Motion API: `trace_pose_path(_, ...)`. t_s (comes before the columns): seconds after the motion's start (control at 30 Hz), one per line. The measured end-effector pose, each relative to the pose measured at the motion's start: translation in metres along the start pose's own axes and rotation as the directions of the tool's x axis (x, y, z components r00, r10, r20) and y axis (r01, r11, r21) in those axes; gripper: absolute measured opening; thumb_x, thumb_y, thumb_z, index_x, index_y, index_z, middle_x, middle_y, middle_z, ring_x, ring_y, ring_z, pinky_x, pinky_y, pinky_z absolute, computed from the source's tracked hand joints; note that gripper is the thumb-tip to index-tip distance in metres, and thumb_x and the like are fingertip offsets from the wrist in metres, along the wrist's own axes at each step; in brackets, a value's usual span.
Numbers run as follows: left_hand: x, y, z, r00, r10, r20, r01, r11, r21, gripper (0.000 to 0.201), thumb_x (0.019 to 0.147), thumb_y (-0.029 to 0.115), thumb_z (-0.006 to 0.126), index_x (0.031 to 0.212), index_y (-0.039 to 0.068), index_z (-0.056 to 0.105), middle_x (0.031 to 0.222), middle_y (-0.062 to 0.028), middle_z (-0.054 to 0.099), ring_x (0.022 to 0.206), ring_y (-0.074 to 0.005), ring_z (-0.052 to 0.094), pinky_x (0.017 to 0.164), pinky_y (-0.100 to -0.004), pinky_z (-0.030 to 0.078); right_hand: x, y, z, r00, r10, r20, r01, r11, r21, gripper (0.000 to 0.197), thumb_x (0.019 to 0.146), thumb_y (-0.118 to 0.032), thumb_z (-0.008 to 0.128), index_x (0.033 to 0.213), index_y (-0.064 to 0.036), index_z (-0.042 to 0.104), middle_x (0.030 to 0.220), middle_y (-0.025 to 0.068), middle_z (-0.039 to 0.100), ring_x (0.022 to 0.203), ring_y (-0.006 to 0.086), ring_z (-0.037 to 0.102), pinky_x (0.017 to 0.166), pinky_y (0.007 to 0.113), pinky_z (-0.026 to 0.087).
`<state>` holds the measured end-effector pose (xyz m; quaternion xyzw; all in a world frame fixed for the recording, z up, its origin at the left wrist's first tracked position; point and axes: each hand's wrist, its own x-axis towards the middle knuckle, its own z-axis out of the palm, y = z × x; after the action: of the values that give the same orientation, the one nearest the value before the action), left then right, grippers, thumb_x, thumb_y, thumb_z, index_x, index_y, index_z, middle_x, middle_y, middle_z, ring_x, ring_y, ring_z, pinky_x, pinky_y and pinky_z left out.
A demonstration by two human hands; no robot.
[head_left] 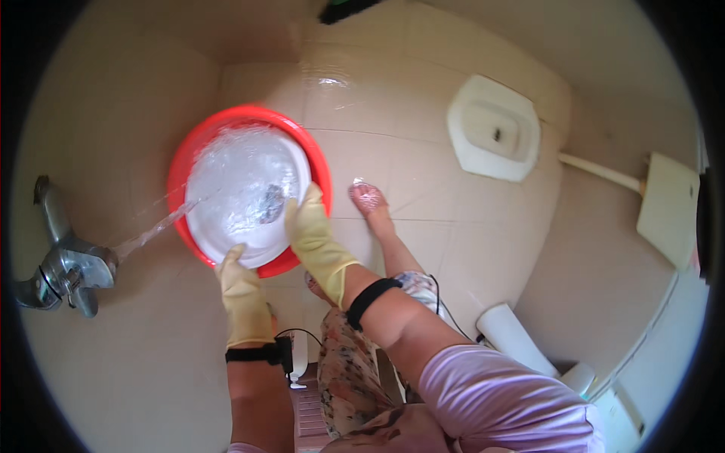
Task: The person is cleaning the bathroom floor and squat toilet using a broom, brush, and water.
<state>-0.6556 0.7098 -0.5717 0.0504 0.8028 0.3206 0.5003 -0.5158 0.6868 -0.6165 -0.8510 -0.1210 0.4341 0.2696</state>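
Observation:
Both my hands wear pale yellow rubber gloves and grip the rim of a white basin (pixel 270 248). My left hand (pixel 240 291) holds its near edge, and my right hand (pixel 311 226) holds its right side. The white basin sits in or just over a larger red basin (pixel 323 162); which one I cannot tell. From the metal faucet (pixel 79 272) at the left, a stream of water (pixel 155 230) runs into the white basin. The water (pixel 245 177) in it is rippling and splashing.
A white squat toilet (pixel 495 128) is set in the tiled floor (pixel 423 189) at the far right. A white cistern (pixel 668 211) with a pipe (pixel 600 170) hangs on the right wall. Near my legs lies a white cylindrical thing (pixel 517 340); a white pump bottle (pixel 298 359) stands by my left forearm.

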Motion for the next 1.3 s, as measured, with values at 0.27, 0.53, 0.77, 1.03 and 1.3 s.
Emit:
trace_pose_path(0.27, -0.059, 0.021, -0.062, 0.934, 0.206, 0.291, -0.199, 0.979, -0.055, 0.055, 0.079, -0.006, 0.062, 0.132, -0.007, 0.049, 0.125, -0.0213, 0.058, 0.109, -0.035, 0.062, 0.092, -0.0467, 0.056, -0.103, 0.001, -0.067, 0.991, -0.124, -0.054, 0.135, 0.92, 0.369, 0.061, 0.091, -0.023, 0.063, 0.142, -0.0056, 0.035, 0.113, 0.0237, 0.067, 0.103, 0.0383, 0.065, 0.089, 0.046, 0.05)
trace_pose_path(0.53, -0.121, 0.031, -0.138, 0.838, 0.214, 0.502, -0.281, 0.958, 0.06, 0.058, 0.077, -0.005, 0.061, 0.133, -0.011, 0.049, 0.127, -0.0227, 0.057, 0.112, -0.0345, 0.059, 0.098, -0.045, 0.05, -0.191, 0.026, -0.128, 0.985, -0.17, 0.025, 0.019, 0.254, 0.967, 0.054, 0.081, -0.002, 0.075, 0.131, -0.0023, 0.054, 0.114, 0.0109, 0.067, 0.102, 0.0223, 0.064, 0.093, 0.035, 0.052)
trace_pose_path(0.77, -0.201, 0.038, -0.137, 0.749, 0.108, 0.653, -0.394, 0.866, 0.309, 0.057, 0.075, -0.009, 0.061, 0.131, -0.01, 0.05, 0.12, -0.0195, 0.061, 0.102, -0.0309, 0.064, 0.09, -0.0418, 0.055, -0.232, 0.103, -0.158, 0.913, 0.146, 0.381, -0.407, 0.278, 0.87, 0.057, 0.075, 0.012, 0.065, 0.13, 0.0009, 0.056, 0.114, 0.0169, 0.067, 0.102, 0.0296, 0.066, 0.091, 0.04, 0.053)
trace_pose_path(1.03, -0.296, -0.044, -0.084, 0.495, -0.108, 0.862, -0.541, 0.738, 0.403, 0.052, 0.078, -0.004, 0.07, 0.127, -0.005, 0.056, 0.112, -0.012, 0.067, 0.098, -0.0256, 0.066, 0.092, -0.0376, 0.052, -0.316, 0.188, -0.259, 0.901, 0.397, 0.176, -0.107, -0.191, 0.976, 0.046, 0.077, 0.011, 0.061, 0.123, 0.0058, 0.059, 0.111, 0.0213, 0.067, 0.1, 0.0343, 0.067, 0.092, 0.042, 0.054)
trace_pose_path(1.3, -0.438, -0.075, -0.023, 0.147, -0.488, 0.861, -0.753, 0.509, 0.417, 0.057, 0.102, 0.032, 0.054, 0.149, 0.005, 0.035, 0.148, -0.0106, 0.04, 0.129, -0.029, 0.051, 0.108, -0.041, 0.042, -0.348, 0.324, -0.357, 0.719, 0.694, 0.047, 0.385, -0.454, 0.804, 0.043, 0.082, 0.007, 0.056, 0.124, 0.0099, 0.051, 0.116, 0.0211, 0.062, 0.1, 0.0339, 0.066, 0.089, 0.041, 0.056)
